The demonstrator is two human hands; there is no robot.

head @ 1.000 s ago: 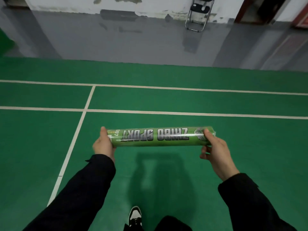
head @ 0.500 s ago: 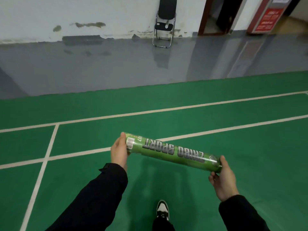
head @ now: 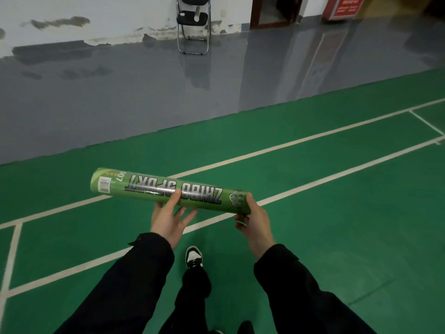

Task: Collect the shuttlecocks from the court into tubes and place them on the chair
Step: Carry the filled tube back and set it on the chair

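Note:
A green shuttlecock tube (head: 144,187) with silver lettering lies roughly level in front of me, above the green court. My right hand (head: 252,219) grips its right end, fingers curled round the cap. My left hand (head: 169,216) is under the tube's middle, palm up, thumb on the near side and fingers spread loosely beneath it. The tube's left end sticks out free. A black folding chair (head: 192,19) stands against the far wall; a pale tube-like thing lies on its seat. No loose shuttlecocks are in view.
Grey shiny floor (head: 144,97) separates the green court (head: 337,213) from the white wall. White court lines (head: 301,141) run across ahead. A doorway (head: 274,10) and a red sign (head: 346,7) are at the far right. My shoe (head: 193,257) is below my hands.
My left hand has left the tube's left end and moved to its middle, now beneath it. The chair and wall have come closer, and the view has swung left.

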